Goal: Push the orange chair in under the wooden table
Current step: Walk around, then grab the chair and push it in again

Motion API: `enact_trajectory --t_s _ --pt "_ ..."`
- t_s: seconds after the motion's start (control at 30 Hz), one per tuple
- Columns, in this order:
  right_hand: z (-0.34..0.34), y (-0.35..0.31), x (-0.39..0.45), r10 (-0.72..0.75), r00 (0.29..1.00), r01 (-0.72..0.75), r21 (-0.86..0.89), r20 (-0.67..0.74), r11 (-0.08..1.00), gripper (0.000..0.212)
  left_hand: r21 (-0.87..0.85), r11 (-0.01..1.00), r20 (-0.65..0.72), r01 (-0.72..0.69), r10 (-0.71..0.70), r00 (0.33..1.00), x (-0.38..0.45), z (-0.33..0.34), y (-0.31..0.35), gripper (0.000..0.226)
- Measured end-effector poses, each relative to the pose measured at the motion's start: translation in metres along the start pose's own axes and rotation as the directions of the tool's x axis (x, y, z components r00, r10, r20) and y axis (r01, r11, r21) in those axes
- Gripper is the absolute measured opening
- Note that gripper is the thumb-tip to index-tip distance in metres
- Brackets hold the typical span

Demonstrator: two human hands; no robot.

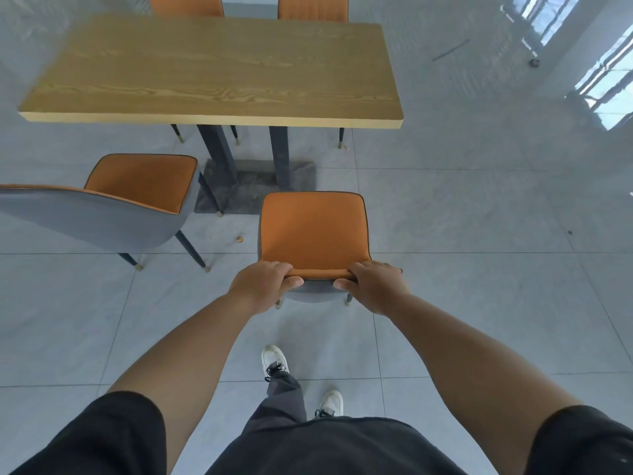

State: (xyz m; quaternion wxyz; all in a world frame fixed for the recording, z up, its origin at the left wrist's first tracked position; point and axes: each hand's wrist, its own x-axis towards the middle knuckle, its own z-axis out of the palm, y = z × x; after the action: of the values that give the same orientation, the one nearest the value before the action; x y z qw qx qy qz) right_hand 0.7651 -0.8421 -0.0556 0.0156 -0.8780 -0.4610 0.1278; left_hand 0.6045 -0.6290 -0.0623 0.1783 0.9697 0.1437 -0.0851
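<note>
Left hand (265,284) and right hand (371,286) each have fingers closed over the backrest top of the orange chair (313,229) — it stands clear of the wooden bench (212,68), push barely begun.

Four orange chairs (313,231), apparently; one wooden table (212,68).

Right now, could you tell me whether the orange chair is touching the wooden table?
Apart. The head view shows bare floor between the orange chair and the wooden table edge.
</note>
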Motion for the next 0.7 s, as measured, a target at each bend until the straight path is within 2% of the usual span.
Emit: enact_trajectory --t_s 0.23,0.47,0.7 --pt "0.002 -0.004 -0.017 -0.008 0.999 0.008 0.007 -0.043 1.0 0.066 -0.008 1.0 -0.025 -0.008 0.008 1.0 -0.011 0.004 0.008 0.054" --pt "0.005 -0.001 -0.016 -0.016 0.996 0.018 0.018 -0.089 1.0 0.064 -0.032 0.999 -0.015 -0.022 0.022 1.0 -0.007 0.003 0.004 0.067" --pt "0.003 0.002 -0.011 0.005 0.998 -0.003 0.025 -0.062 1.0 0.062 -0.014 0.999 0.014 -0.043 0.043 0.999 0.001 -0.001 0.007 0.051"
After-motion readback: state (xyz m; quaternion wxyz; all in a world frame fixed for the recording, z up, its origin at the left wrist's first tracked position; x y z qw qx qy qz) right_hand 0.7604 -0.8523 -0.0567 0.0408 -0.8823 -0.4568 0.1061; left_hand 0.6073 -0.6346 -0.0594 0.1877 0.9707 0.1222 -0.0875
